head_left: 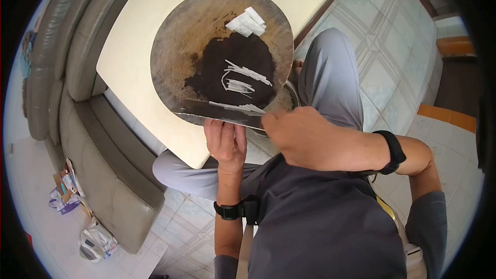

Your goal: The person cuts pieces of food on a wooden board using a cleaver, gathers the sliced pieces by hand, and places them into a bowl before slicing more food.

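While your right hand (305, 137) is clenched into a fist at the near edge of the round wooden cutting board (181, 36), the broad steel knife blade (206, 111) runs out of it to the left, lying almost flat across the board's near rim. The handle is hidden inside your fist, so you cannot see the grip itself. Your wrist is bent inward and your forearm comes in from the right, elbow out over your knee.

Your left hand (226, 142) sits just below the blade with the back of the hand facing you. Its fingers are folded and tucked under the board's near rim, and your forearm rises straight up from your lap.

A few thin white strips (243, 80) lie scattered on a dark wet patch (243, 54) in the middle of the board, and more of them rest on the flat of the blade. Near the far right edge of the board sits a small heap of white chunks (248, 22), well apart from the blade.

The board rests on a cream table (129, 57) and overhangs the corner nearest you. You are seated with your knees on either side of that corner, in grey trousers and a grey shirt, with a black wristband (395, 151) on your right wrist and another on your left. A grey leather sofa (103, 150) curves along the table's left side, and pale tiled floor (392, 46) spreads to the right. Some bags (95, 243) lie on the floor at lower left.
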Available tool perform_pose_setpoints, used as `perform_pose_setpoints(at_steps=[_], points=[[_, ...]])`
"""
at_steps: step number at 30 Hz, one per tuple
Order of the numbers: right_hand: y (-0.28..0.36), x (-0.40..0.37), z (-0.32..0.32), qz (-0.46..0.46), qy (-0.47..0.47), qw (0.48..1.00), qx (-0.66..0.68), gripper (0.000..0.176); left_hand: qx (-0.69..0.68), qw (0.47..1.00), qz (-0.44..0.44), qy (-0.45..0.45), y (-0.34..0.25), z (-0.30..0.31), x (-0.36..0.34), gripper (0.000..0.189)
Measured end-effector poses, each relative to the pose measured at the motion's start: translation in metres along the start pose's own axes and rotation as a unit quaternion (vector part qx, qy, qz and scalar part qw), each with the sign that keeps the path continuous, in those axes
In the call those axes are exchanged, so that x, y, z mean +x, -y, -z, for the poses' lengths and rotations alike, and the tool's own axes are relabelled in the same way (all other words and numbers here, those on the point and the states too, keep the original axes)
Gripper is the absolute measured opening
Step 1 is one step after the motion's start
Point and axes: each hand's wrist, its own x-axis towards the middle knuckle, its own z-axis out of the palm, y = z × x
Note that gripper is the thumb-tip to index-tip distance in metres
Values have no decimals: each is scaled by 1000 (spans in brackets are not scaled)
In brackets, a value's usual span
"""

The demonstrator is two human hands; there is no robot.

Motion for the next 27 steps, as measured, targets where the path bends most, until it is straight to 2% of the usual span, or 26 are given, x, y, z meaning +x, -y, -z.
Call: perform_pose_setpoints(at_steps=[4, 6, 7, 9, 10, 11, 13, 14, 15, 17, 18, 19, 21, 22, 23, 25, 27], points=[[-3, 19, -8, 35, -14, 999, -18, 16, -5, 1000, 12, 18, -1, 3, 1, 20], [-11, 27, -16, 11, -84, 996, 33, 12, -11, 1000, 19, 0, -7, 1, 8, 20], [-14, 27, -12, 18, -87, 996, 26, 12, -8, 1000, 15, -9, -10, 1, 9, 20], [-20, 23, 1, -43, -95, 991, 81, 13, -24, 996, 84, -34, -15, 3, 14, 20], [-21, 21, 8, -34, -99, 992, 71, 13, -30, 993, 104, -51, -14, 3, 15, 14], [-23, 19, 16, -63, -90, 979, 170, 17, -29, 993, 100, -64, -13, 4, 20, 14], [-25, 15, 32, -117, -64, 923, 362, 25, -180, 940, 265, -115, -13, 5, 30, 15], [-31, 15, 29, -112, -76, 890, 435, 25, -244, 904, 325, -131, -10, 4, 33, 19], [-33, 15, 29, -103, -77, 896, 425, 25, -247, 904, 317, -143, -11, 4, 42, 19], [-34, 16, 30, -119, -77, 833, 535, 23, -469, 737, 437, -215, -15, 7, 60, 25], [-35, 17, 28, -117, -75, 825, 547, 23, -511, 706, 450, -195, -13, 8, 64, 33], [-34, 17, 27, -110, -74, 831, 540, 23, -515, 706, 442, -203, -12, 8, 68, 33], [-32, 17, 27, -123, -27, 778, 616, 22, -678, 573, 443, -131, -11, 8, 75, 40], [-35, 18, 23, -114, -10, 774, 622, 22, -676, 526, 500, -128, -16, 9, 81, 41], [-36, 19, 20, -110, -7, 779, 618, 22, -679, 527, 494, -134, -15, 8, 81, 41], [-37, 20, 16, -117, -7, 790, 602, 22, -730, 499, 460, -82, -9, 4, 70, 40], [-40, 21, 14, -104, -4, 806, 583, 21, -712, 504, 481, -85, -8, 0, 66, 45]])
